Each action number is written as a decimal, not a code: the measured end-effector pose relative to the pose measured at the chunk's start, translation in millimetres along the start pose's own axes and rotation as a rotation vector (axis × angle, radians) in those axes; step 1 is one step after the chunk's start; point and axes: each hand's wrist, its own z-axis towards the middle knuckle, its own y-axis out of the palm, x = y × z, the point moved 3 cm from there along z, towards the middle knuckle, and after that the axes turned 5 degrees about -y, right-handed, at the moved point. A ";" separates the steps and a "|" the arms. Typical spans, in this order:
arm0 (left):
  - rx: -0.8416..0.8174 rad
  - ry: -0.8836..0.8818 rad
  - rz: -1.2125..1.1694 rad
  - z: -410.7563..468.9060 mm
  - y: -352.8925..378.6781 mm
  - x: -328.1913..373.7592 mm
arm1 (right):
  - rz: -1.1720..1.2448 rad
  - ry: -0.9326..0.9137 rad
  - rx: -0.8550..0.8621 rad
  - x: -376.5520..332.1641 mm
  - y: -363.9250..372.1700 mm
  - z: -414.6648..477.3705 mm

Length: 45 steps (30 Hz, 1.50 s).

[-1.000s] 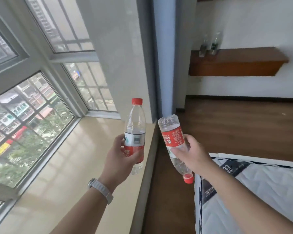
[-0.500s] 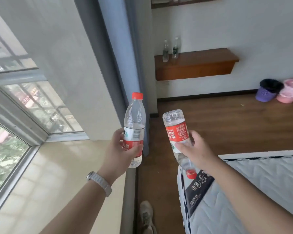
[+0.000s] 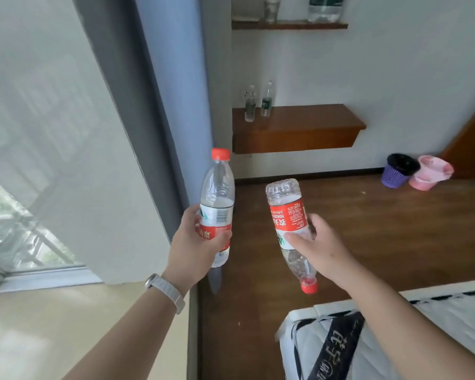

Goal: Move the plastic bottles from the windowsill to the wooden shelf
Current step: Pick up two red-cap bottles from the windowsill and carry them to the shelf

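Note:
My left hand [image 3: 196, 244] grips a clear plastic bottle [image 3: 217, 193] with a red cap and red label, held upright. My right hand [image 3: 320, 249] grips a second clear red-label bottle [image 3: 285, 212] upside down, its red cap pointing at the floor. Both are held in the air between the windowsill [image 3: 52, 338] at lower left and the wooden shelf [image 3: 307, 127] on the far wall. Two green-label bottles [image 3: 258, 102] stand at the shelf's left end.
A grey curtain [image 3: 154, 105] hangs beside the window. A mattress corner [image 3: 368, 338] fills the lower right. A purple basket [image 3: 398, 171] and pink tub [image 3: 431, 172] sit on the wooden floor by the far wall. A higher shelf [image 3: 288, 24] holds a bottle and a glass.
The view has swung right, away from the window and toward the wooden shelf, which looks closer. Both hands still hold their bottles the same way.

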 end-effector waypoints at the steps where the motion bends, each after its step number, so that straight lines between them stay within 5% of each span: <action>1: -0.014 0.014 0.001 13.4 -0.5 4.6 | 0.003 -0.002 0.002 -4.6 4.5 12.6; 11: -0.080 0.078 0.034 125.1 12.3 28.5 | -0.040 -0.010 0.102 -22.1 -2.4 105.0; 31: -0.083 0.016 0.093 358.1 176.0 85.6 | 0.027 0.066 0.119 48.4 -87.3 373.6; 45: -0.130 0.043 0.025 479.6 233.4 109.1 | 0.001 0.139 0.173 61.5 -132.2 475.7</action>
